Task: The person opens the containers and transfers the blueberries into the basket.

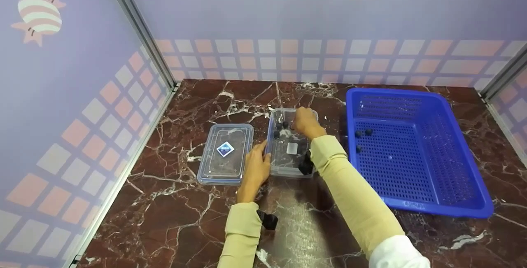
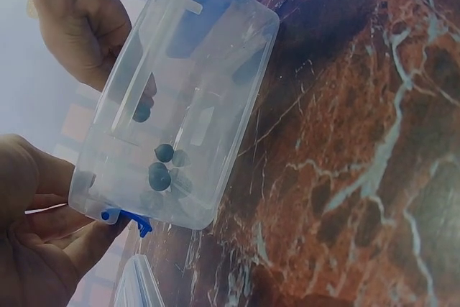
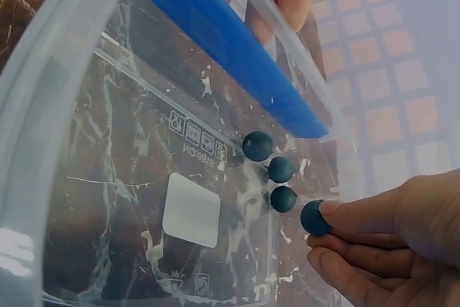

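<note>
A clear plastic box (image 1: 288, 172) with a blue latch strip (image 3: 237, 52) along one side stands on the table. My left hand (image 1: 257, 165) grips the box's left edge near that strip. Inside the box, toward its far end, my right hand (image 1: 306, 122) pinches a small dark ball (image 3: 316, 218) between thumb and fingers. Close to it, three similar balls (image 3: 283, 198) lie together on the box floor. Beyond the balls a pale square label (image 3: 191, 210) shows on the base. Whether the pinched ball touches the floor, I cannot tell.
Left of the box lies a clear lid (image 1: 226, 169) bearing a blue diamond sticker (image 1: 225, 149). A large blue perforated basket (image 1: 469, 173) stands on the right, with three dark balls (image 1: 359, 133) near its left wall. Patterned panels (image 1: 263, 21) enclose the marbled table (image 1: 164, 218).
</note>
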### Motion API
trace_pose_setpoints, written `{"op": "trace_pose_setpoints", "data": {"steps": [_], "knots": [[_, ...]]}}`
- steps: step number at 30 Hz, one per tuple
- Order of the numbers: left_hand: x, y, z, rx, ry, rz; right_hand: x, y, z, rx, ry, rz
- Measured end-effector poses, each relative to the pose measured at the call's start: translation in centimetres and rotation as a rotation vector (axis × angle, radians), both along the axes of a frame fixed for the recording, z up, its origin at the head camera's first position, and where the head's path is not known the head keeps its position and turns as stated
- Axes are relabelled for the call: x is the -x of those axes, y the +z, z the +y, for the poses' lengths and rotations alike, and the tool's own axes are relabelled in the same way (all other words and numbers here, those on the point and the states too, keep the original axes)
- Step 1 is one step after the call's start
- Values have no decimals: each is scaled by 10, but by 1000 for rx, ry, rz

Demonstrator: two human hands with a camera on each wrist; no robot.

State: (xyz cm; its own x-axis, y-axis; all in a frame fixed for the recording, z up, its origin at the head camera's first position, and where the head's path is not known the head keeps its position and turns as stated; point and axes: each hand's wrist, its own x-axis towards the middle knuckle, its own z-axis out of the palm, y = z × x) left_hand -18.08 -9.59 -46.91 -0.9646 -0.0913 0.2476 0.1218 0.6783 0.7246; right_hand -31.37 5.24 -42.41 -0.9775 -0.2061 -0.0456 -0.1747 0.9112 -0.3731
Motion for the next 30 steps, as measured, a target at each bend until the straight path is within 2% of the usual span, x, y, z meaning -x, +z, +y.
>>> {"op": "trace_pose_setpoints", "data": {"steps": [3, 7, 10, 22, 30], "knots": [[-1, 0, 0, 7, -2, 1, -7, 6, 3, 21, -9, -3], [-2, -1, 0, 4, 5, -24, -8, 9, 8, 107, -28, -55], [-2, 0, 0, -1, 4, -24, -8, 13, 12, 122, -39, -70], [1, -2, 1, -18, 14, -27, -7, 25, 24, 150, -56, -33], [0, 0, 2, -12, 19, -3, -8, 39, 38, 187, -58, -19]]}}
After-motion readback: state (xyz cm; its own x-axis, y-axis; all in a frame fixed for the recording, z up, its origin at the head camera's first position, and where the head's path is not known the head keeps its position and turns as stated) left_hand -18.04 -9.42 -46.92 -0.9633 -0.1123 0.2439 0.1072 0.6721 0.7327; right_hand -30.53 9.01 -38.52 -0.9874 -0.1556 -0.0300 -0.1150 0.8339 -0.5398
